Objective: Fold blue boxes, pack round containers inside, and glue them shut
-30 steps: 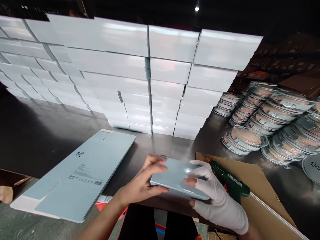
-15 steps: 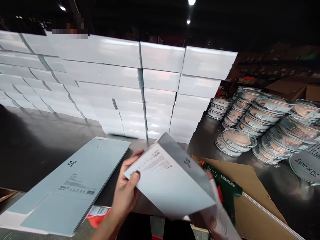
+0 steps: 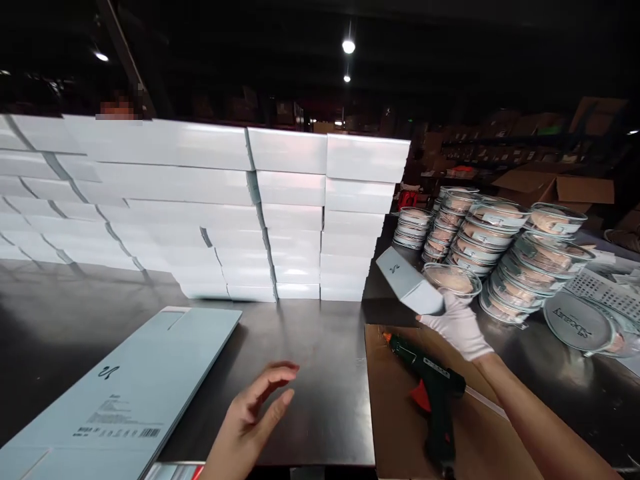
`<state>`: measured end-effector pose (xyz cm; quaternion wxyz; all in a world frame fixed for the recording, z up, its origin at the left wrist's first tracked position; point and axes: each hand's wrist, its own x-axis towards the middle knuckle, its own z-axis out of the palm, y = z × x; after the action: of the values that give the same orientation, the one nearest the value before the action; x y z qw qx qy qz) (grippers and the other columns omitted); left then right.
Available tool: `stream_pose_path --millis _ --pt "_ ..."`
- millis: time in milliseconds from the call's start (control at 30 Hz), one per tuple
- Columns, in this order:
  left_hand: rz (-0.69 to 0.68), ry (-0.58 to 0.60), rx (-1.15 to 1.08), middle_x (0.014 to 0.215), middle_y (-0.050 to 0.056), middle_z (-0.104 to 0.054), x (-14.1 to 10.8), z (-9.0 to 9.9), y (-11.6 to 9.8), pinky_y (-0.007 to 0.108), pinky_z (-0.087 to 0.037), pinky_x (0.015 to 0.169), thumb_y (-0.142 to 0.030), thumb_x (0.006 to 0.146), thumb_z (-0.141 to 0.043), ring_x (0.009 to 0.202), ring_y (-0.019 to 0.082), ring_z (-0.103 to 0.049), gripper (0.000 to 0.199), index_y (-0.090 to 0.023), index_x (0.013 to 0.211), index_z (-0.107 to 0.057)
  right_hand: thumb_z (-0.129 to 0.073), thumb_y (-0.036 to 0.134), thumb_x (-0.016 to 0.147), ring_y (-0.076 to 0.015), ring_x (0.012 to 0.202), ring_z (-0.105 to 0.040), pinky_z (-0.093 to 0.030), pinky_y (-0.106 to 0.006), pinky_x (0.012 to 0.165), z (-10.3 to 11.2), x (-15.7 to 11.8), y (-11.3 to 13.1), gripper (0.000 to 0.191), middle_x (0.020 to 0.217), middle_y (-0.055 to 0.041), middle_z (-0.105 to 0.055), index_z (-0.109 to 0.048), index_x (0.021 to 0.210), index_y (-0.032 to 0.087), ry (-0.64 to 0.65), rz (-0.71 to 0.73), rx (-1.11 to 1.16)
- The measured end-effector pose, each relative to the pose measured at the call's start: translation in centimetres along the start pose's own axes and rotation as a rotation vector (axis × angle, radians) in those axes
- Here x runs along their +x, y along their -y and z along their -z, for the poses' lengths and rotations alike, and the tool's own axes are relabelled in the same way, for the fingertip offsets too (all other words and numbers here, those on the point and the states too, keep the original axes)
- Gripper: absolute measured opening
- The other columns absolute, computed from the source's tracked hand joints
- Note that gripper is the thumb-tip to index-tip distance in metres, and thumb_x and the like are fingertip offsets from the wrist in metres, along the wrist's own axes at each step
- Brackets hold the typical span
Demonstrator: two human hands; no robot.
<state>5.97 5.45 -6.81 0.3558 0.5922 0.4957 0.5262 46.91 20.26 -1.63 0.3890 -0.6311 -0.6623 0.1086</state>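
My right hand (image 3: 459, 328), in a white glove, grips a folded pale blue box (image 3: 407, 281) by its near end, at the right beside a round clear container (image 3: 453, 279). The box is tilted and bears a dark squiggle logo. Whether it touches the table I cannot tell. Over the table's front, my left hand (image 3: 257, 417) is bare and holds nothing, its fingers curved and apart. Left of it lies a stack of flat pale blue box blanks (image 3: 135, 380) with printed text and a barcode. A green glue gun (image 3: 425, 373) with a red trigger lies below my right hand.
A wall of stacked white boxes (image 3: 290, 220) runs along the table's back. Several stacks of round clear containers (image 3: 495, 233) stand at the right, near a round lid (image 3: 570, 320) and a white perforated basket (image 3: 607, 297). Brown cardboard (image 3: 390, 427) lies under the glue gun.
My left hand has let go of the folded box. My right hand has carried it away to the back right. The view has turned to the right and tilted up.
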Motion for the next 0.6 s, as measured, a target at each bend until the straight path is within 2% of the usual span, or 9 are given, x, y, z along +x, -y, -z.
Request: stream_pose_path --millis 167,267,333,400,500,600 --pt "-0.115 0.022 0.148 0.107 0.007 -0.081 -1.3 1.6 -0.5 0.023 -0.059 0.091 -0.057 0.098 -0.062 0.103 0.022 -0.078 0.031 -0.03 0.098 -0.077 -0.075 0.036 0.089 -0.0336 0.143 -0.049 -0.04 -0.06 0.117 -6.5 5.5 -4.6 0.039 0.147 -0.0131 -0.06 -0.069 0.123 0.018 0.144 0.211 -0.243" --pt "-0.1 -0.045 0.218 0.11 0.008 -0.081 -1.8 3.5 -0.6 0.024 -0.059 0.091 -0.056 0.1 -0.059 0.104 0.022 -0.078 0.032 -0.03 0.098 -0.076 -0.07 0.029 0.08 -0.0415 0.144 -0.048 -0.04 -0.062 0.118 -9.0 7.8 -6.8 0.041 0.146 -0.0196 -0.062 -0.072 0.118 0.014 0.153 0.289 -0.311" --pt "-0.075 -0.133 0.26 0.108 0.008 -0.08 -2.0 4.8 -0.4 0.025 -0.06 0.09 -0.059 0.099 -0.057 0.104 0.023 -0.078 0.035 -0.03 0.097 -0.076 -0.063 0.028 0.075 -0.0466 0.145 -0.045 -0.038 -0.063 0.12 -10.1 8.9 -7.8 0.047 0.146 -0.0224 -0.062 -0.074 0.117 0.012 0.142 0.332 -0.337" --pt "-0.04 -0.209 0.289 0.106 0.009 -0.08 -2.2 6.0 0.2 0.027 -0.062 0.087 -0.064 0.097 -0.057 0.103 0.024 -0.078 0.04 -0.03 0.096 -0.077 -0.058 0.029 0.074 -0.0472 0.146 -0.044 -0.037 -0.062 0.121 -10.8 9.6 -8.2 0.051 0.147 -0.0213 -0.062 -0.074 0.12 0.013 0.141 0.356 -0.356" --pt "0.011 -0.277 0.305 0.108 0.01 -0.08 -1.9 8.2 1.3 0.033 -0.062 0.091 -0.071 0.089 -0.062 0.107 0.029 -0.077 0.046 -0.028 0.094 -0.079 -0.059 0.035 0.081 -0.0404 0.146 -0.048 -0.038 -0.058 0.122 -11.6 9.9 -7.7 0.054 0.149 -0.0161 -0.062 -0.069 0.131 0.017 0.18 0.35 -0.365" --pt "0.06 -0.391 0.321 0.115 0.011 -0.078 0.0 12.0 2.3 0.045 -0.052 0.109 -0.077 0.076 -0.072 0.122 0.036 -0.068 0.054 -0.026 0.094 -0.079 -0.062 0.04 0.092 -0.0306 0.14 -0.056 -0.042 -0.048 0.12 -11.4 10.4 -6.7 0.054 0.146 -0.0149 -0.064 -0.063 0.142 0.019 0.223 0.31 -0.335"
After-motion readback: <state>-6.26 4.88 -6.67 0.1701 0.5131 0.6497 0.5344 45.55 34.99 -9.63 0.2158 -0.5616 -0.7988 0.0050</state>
